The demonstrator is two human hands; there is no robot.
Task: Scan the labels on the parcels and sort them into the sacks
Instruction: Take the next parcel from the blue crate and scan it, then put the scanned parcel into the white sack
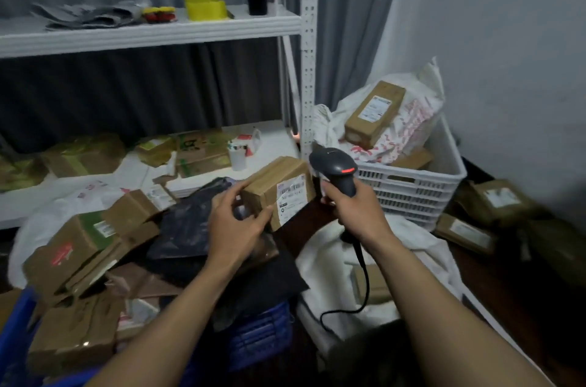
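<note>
Both forearms reached forward from the bottom of the view, over a big heap of unsorted parcels [92,247] that filled a blue crate [253,336] and spilled around it. This heap was the largest part of the work and was not yet done, as I judge it: many brown boxes and dark bags lay there with labels unscanned.

At the right a white crate [412,190] held a white sack [421,114] with a long brown box [375,114] lying on top, so at least some parcels looked already sorted. A second white sack [329,263] lay open below the right arm, with a small box [371,285] inside.

Between the two, the left hand [236,222] was clamped on a brown parcel [279,190], its white label [290,199] turned to the right. The right hand [358,212] was closed around the handle of a black scanner [336,169], whose head stood just beside the label, its red light on. The scan seemed to be the step in hand.
</note>
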